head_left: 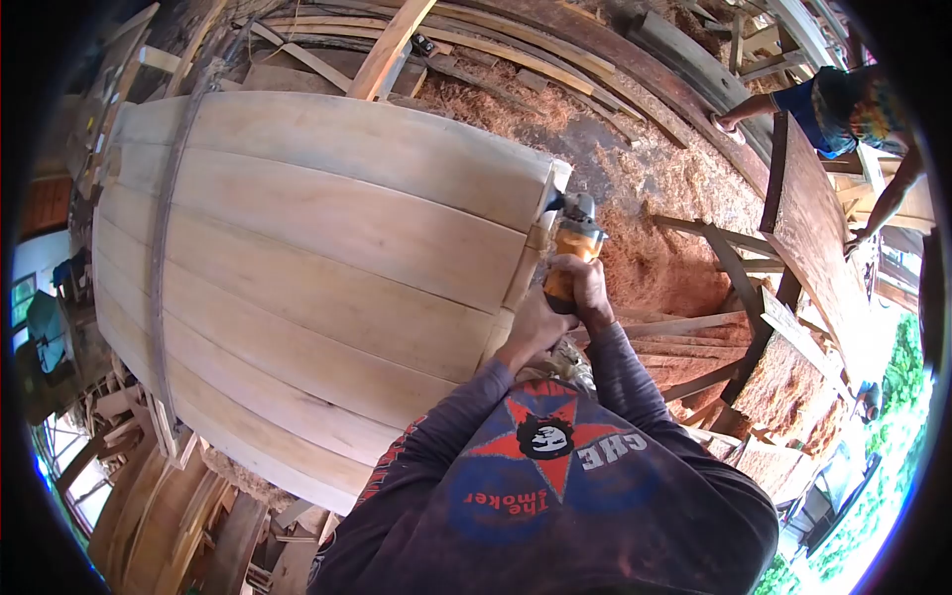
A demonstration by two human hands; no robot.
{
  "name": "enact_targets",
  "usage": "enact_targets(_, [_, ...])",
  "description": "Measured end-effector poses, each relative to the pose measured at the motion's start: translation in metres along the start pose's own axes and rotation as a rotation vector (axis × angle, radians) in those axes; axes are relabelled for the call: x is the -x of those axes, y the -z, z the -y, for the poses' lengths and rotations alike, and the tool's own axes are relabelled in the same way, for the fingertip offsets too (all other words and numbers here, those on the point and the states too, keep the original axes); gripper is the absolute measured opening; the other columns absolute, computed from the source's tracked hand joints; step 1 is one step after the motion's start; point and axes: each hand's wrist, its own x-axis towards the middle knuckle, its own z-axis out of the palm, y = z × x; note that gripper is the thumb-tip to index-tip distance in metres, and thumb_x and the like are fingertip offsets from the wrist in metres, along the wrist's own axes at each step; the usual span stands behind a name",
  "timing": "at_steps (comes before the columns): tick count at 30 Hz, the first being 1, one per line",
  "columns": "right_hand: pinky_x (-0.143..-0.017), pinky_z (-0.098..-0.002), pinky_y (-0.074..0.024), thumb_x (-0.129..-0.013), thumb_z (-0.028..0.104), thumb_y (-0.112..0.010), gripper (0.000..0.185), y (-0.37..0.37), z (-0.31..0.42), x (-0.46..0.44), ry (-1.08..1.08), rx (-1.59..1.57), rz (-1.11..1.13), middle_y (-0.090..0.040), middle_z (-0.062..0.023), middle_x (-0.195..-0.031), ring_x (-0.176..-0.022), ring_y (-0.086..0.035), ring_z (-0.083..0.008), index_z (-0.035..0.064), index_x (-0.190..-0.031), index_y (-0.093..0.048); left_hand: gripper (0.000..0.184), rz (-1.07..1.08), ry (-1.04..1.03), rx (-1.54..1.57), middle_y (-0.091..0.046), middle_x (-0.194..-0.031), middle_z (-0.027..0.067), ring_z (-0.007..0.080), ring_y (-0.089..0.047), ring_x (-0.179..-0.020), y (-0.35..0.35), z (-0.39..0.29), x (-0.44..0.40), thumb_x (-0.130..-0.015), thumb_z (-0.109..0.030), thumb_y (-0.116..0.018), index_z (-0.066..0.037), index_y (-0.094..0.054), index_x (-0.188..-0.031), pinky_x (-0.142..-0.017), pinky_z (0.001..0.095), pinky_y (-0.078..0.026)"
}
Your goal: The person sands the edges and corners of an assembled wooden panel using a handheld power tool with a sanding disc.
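Note:
An angle grinder (577, 241) with an orange body and grey head is held in front of my chest. Its head lies at the right end of a large panel of pale planks (337, 218), by the end strip; whether the disc touches the wood is hard to see. My right hand (588, 286) is closed around the orange body. Lower down, my left hand (535, 325) is wrapped about the dark rear end of the tool, its fingers partly hidden. A dark curved strip (162, 228) crosses the panel near its far left end.
Wood shavings (635, 178) cover the ground beyond the panel. Long boards (555, 50) lie along the top. Another person (843, 109) stands at upper right with a hand on a large brown board (818, 238). Offcuts (149, 506) are piled at lower left.

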Motion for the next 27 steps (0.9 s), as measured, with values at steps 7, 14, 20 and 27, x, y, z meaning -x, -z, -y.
enact_targets(7, [-0.07, -0.0327, -0.0556, -0.079, 0.019, -0.074, 0.028, -0.039, 0.022, 0.017, 0.273, 0.4, -0.095, -0.07, -0.0051, -0.085, -0.074, -0.066, -0.0157, -0.0002, -0.1, -0.072, 0.048, 0.229, -0.111, 0.6, -0.072, -0.098, 0.0058, 0.0186, -0.071, -0.092, 0.016, -0.001, 0.003, -0.072, -0.011, -0.081, -0.001, -0.065, -0.116, -0.082, 0.0336, -0.056])
enact_targets(14, [-0.074, -0.0356, -0.059, -0.08, 0.016, -0.065, 0.027, 0.023, -0.004, -0.024, -0.061, -0.213, 0.035, -0.071, -0.0108, -0.085, -0.072, -0.069, -0.0212, -0.004, -0.096, -0.073, 0.075, 0.073, 0.061, -0.007, -0.069, -0.113, 0.0291, 0.0441, -0.069, -0.106, 0.006, -0.043, 0.002, -0.064, -0.028, -0.086, 0.011, -0.055, -0.121, -0.091, 0.0452, -0.056])
enact_targets(20, [-0.076, -0.0362, -0.0592, -0.081, 0.017, -0.065, 0.027, 0.033, -0.019, -0.039, -0.087, -0.244, 0.019, -0.072, -0.0104, -0.086, -0.075, -0.069, -0.0207, -0.0038, -0.097, -0.072, 0.064, -0.017, -0.013, -0.107, -0.068, -0.098, 0.0377, 0.0497, -0.071, -0.094, 0.0, -0.045, -0.002, -0.071, -0.024, -0.081, 0.015, -0.05, -0.111, -0.083, 0.0526, -0.058])
enact_targets(27, [-0.069, -0.0315, -0.056, -0.08, 0.021, -0.072, 0.028, -0.01, 0.039, -0.017, -0.02, 0.192, -0.068, -0.069, -0.0038, -0.079, -0.071, -0.067, -0.0153, 0.0012, -0.1, -0.07, 0.063, 0.209, -0.034, 0.273, -0.072, -0.1, 0.0154, 0.0288, -0.073, -0.089, 0.006, -0.011, -0.031, -0.069, -0.018, -0.084, 0.006, -0.057, -0.12, -0.08, 0.0386, -0.058])
